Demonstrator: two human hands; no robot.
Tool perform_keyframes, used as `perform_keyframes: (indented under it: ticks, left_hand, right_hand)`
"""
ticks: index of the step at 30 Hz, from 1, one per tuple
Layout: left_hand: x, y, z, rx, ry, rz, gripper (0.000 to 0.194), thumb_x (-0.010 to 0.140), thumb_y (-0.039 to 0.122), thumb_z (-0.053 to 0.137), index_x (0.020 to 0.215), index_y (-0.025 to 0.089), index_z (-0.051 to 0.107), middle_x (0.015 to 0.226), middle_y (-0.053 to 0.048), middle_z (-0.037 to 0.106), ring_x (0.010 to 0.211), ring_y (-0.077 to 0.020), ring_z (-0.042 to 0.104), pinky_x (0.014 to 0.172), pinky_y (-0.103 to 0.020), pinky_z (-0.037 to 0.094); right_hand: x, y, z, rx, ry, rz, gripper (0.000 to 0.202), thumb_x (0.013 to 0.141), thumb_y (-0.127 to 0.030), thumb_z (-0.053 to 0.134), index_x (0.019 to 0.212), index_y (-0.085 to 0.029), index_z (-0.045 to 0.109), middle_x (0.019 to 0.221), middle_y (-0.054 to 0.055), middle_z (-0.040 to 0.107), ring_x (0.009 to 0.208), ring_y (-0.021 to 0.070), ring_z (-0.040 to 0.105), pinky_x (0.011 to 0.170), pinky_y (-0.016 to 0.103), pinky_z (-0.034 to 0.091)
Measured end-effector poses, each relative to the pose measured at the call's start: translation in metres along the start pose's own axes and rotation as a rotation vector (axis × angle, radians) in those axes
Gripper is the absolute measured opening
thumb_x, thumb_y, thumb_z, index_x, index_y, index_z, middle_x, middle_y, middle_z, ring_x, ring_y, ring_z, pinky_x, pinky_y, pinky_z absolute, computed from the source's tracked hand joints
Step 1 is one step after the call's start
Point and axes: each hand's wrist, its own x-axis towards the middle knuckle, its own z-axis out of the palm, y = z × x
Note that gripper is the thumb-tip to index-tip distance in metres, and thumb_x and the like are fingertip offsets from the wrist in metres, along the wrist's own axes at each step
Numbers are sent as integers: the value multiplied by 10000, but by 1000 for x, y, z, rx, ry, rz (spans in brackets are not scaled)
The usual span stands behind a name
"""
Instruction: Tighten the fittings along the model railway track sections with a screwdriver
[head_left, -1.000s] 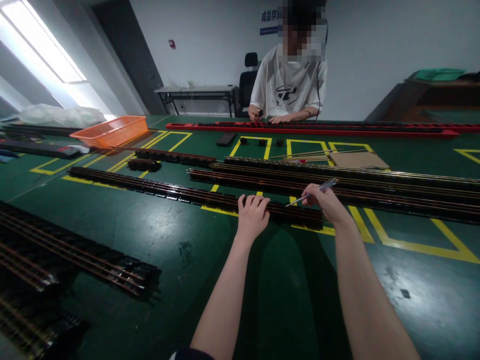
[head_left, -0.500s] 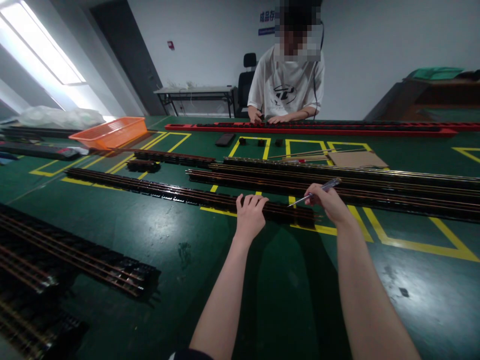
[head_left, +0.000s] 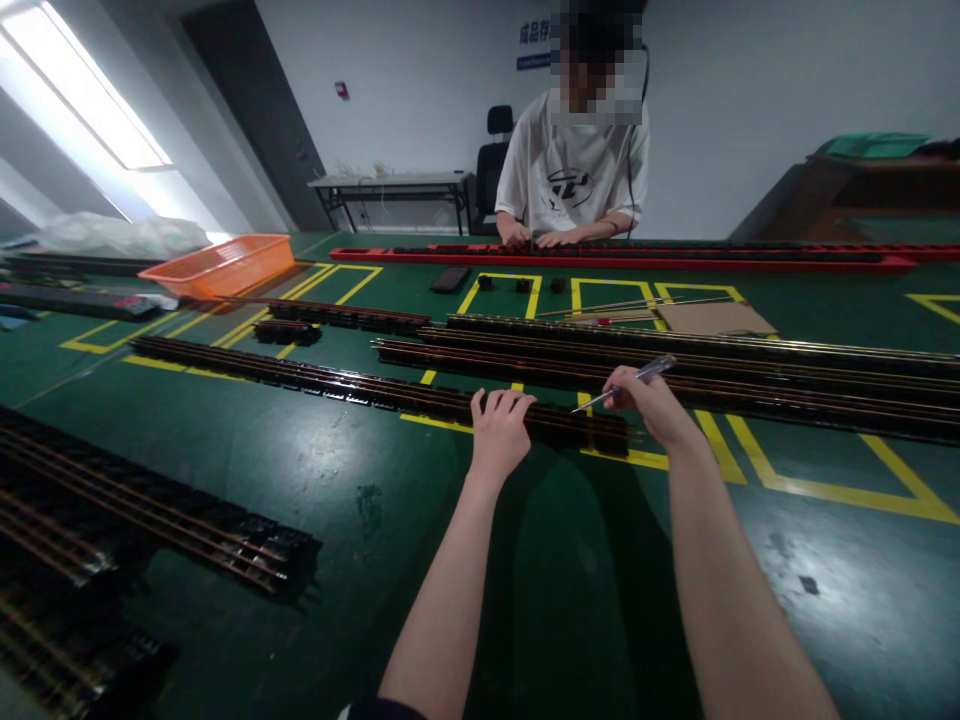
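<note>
The black strip (head_left: pixel 337 381) has drawn in at its right end, rod tips (head_left: pixel 638 434) now poking out: pieces closing up, it seems. The left hand (head_left: pixel 501 432) lies across it, grip unclear; the right hand (head_left: pixel 643 398) grasps a screwdriver (head_left: pixel 657 367). Longer strips (head_left: pixel 787 397) crowd just beyond; bare worktop (head_left: pixel 420 560) opens nearer.

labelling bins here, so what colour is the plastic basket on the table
Orange; the basket shows best in the head view.
</note>
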Motion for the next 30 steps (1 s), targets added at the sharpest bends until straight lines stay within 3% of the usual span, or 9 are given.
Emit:
perform_keyframes:
  ticks: [30]
  left_hand:
    - [-1, -4, 6, 1, -27, 16, 431, 796, 44, 469, 1134, 259, 630, 1140, -25, 685, 1123, -207, 576, 1112, -492, 327]
  right_hand:
    - [-1, 6, -9, -4, 38, -7, 167, 676, -341, 592, 580, -209, 558, 530, 16, 553, 534, 129, 506, 504, 243, 406]
